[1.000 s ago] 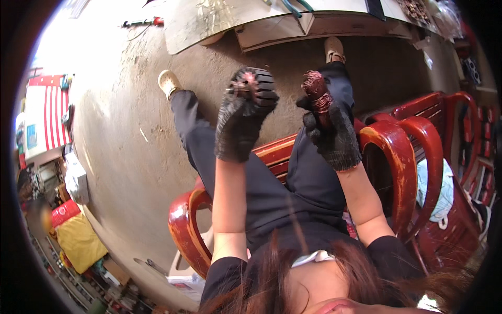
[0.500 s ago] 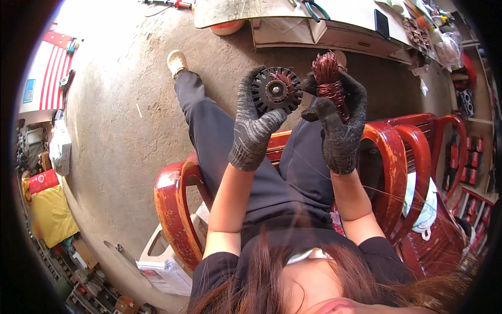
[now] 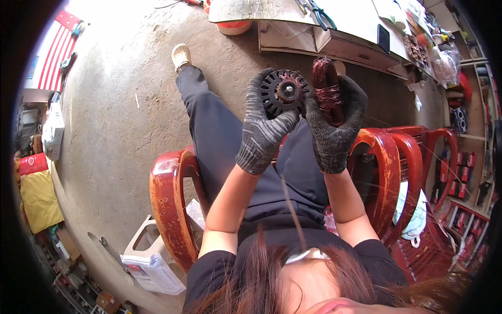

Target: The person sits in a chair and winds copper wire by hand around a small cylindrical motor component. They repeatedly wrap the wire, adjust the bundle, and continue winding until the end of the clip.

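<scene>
Over your lap (image 3: 299,166), your left hand (image 3: 259,130) clasps the core (image 3: 281,94) and your right hand (image 3: 336,131) the coil (image 3: 327,90), just beside it; hold both steady, the core turned slots toward you.

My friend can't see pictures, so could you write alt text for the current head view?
A person's gloved left hand holds a round, slotted dark part beside a tied reddish-brown wire bundle in the gloved right hand. Beyond them is a white desk with teal-handled pliers.
</scene>
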A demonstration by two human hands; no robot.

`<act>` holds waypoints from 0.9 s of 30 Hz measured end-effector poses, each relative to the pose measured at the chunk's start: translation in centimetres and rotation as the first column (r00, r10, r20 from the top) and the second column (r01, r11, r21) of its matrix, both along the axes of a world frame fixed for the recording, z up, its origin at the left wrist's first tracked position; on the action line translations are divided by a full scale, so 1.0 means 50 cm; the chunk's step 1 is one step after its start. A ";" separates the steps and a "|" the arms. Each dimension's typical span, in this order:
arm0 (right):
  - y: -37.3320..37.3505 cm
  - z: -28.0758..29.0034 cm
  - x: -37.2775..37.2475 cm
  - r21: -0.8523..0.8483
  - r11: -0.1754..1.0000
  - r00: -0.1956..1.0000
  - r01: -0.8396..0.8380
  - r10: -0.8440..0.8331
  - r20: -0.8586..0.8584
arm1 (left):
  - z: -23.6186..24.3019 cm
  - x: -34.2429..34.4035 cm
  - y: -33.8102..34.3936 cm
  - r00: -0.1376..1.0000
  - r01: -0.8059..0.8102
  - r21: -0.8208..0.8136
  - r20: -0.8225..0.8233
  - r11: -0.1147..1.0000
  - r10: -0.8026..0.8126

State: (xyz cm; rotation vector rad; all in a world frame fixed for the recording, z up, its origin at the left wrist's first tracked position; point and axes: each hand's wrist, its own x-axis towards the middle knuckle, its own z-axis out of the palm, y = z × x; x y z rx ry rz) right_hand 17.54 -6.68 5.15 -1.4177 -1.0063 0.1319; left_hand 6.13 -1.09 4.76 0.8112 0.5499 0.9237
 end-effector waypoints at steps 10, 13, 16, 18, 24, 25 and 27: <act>-0.034 0.015 0.002 -0.084 0.960 0.518 -0.268 0.070 -0.852 | -0.018 -0.005 0.016 0.925 -0.048 -0.377 0.332 0.925 0.184; -0.038 -0.002 0.022 -0.035 0.906 0.271 -0.421 0.089 -0.958 | -0.013 -0.017 0.021 0.956 -0.071 -0.241 0.260 0.968 0.134; -0.048 0.000 0.038 -0.027 0.804 0.171 -0.594 0.093 -0.981 | -0.002 -0.029 0.035 0.987 -0.068 -0.033 0.143 0.997 0.072; -0.047 0.003 0.033 -0.081 0.808 0.241 -0.583 0.077 -0.967 | -0.002 -0.036 0.038 0.995 -0.068 0.082 0.075 0.994 0.062; -0.050 -0.021 0.048 0.104 0.865 0.062 -0.492 0.153 -0.986 | 0.014 -0.043 0.040 0.999 -0.049 0.142 0.009 0.989 0.048; -0.052 -0.026 0.054 0.119 0.855 0.050 -0.505 0.166 -0.985 | 0.016 -0.043 0.039 0.999 -0.049 0.169 -0.010 0.984 0.052; -0.057 -0.025 0.061 0.119 0.847 0.041 -0.518 0.163 -0.986 | 0.020 -0.043 0.038 0.997 -0.048 0.224 -0.046 0.973 0.060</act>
